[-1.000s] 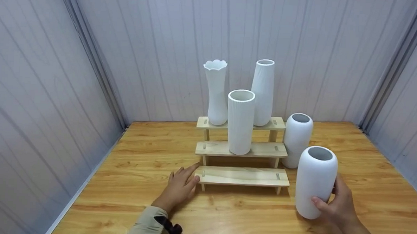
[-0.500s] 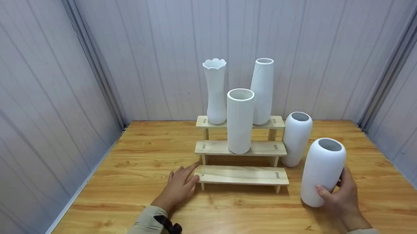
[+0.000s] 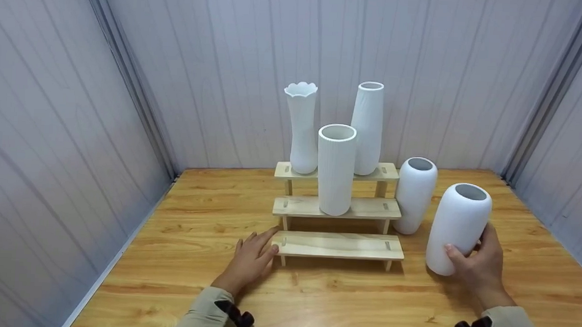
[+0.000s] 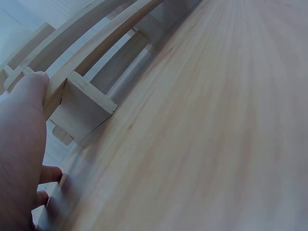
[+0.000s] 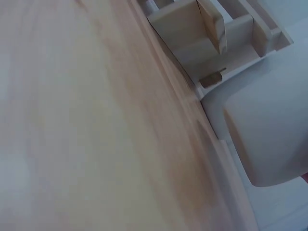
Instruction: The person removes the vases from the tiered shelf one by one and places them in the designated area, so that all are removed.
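Observation:
My right hand (image 3: 480,267) grips a smooth white rounded vase (image 3: 457,230) around its lower half, thumb at the front and fingers behind. The vase leans to the right, and the right wrist view shows its base (image 5: 240,149) raised off the table. At the left end of the lowest step of a wooden three-step stand (image 3: 336,245), my left hand (image 3: 251,260) touches the step's edge with its thumb, other fingers extended. A ribbed cylindrical vase (image 3: 335,175) stands on the middle step. The top step carries a scallop-rimmed vase (image 3: 302,129) and a tall tapered vase (image 3: 368,127).
Another smooth rounded vase (image 3: 413,198) stands upright on the table right of the stand, behind the held one. The wooden table (image 3: 195,218) is bounded by panelled walls (image 3: 235,82) at the back and sides. Both sleeves carry a black wrist device (image 3: 237,316).
My right hand has carried the held vase to the right and farther back, bringing it nearer the other rounded vase. My left hand stays at the stand.

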Tool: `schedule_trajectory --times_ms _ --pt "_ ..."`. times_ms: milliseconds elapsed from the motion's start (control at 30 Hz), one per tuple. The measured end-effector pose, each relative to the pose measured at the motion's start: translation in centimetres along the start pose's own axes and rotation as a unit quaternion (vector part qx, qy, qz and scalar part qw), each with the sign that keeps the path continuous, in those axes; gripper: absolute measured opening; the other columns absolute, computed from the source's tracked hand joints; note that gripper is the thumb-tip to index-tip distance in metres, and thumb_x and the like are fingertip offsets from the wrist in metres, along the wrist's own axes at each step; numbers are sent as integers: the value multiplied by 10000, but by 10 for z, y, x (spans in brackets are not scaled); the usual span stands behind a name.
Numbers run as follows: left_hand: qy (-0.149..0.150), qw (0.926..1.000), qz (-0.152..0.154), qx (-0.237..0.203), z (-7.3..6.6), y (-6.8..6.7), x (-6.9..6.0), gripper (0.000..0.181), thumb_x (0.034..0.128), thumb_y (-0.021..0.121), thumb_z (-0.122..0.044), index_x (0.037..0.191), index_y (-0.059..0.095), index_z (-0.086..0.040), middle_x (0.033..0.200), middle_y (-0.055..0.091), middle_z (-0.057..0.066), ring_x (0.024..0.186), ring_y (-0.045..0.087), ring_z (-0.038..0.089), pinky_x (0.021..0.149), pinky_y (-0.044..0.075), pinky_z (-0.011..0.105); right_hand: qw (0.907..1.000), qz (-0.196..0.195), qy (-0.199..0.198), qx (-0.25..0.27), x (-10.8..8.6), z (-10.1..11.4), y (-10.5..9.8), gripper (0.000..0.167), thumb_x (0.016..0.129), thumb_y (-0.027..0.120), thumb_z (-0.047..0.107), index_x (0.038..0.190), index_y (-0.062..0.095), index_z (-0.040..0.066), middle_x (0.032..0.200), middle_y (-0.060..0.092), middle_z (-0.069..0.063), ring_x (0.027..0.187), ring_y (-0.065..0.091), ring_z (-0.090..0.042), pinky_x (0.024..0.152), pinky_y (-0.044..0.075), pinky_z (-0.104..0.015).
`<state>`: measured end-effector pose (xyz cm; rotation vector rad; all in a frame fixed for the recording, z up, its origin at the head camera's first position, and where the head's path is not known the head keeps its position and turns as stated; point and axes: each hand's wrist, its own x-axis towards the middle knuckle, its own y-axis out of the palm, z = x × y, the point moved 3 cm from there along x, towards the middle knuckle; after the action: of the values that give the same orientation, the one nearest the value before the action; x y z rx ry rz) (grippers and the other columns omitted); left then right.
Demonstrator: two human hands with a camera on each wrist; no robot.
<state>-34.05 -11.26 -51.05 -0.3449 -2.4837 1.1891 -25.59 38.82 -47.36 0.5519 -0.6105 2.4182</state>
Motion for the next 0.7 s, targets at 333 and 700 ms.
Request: schedule_trajectory --times_ms 333,700 --pt "19 9998 161 -131 -1 1 0 592 1059 357 -566 1586 355 -296 1589 402 40 1472 237 495 1142 9 716 9993 -253 147 -212 15 -10 1 839 795 797 111 1529 390 124 1401 539 -82 1164 507 -62 920 433 -223" --pt "57 9999 112 -84 1 0 0 578 1066 373 -539 1583 363 -281 1587 407 40 1470 236 500 1137 14 727 9979 -467 300 -326 30 -22 13 835 811 800 181 1531 380 138 1414 528 -70 1168 501 -156 924 420 -248"
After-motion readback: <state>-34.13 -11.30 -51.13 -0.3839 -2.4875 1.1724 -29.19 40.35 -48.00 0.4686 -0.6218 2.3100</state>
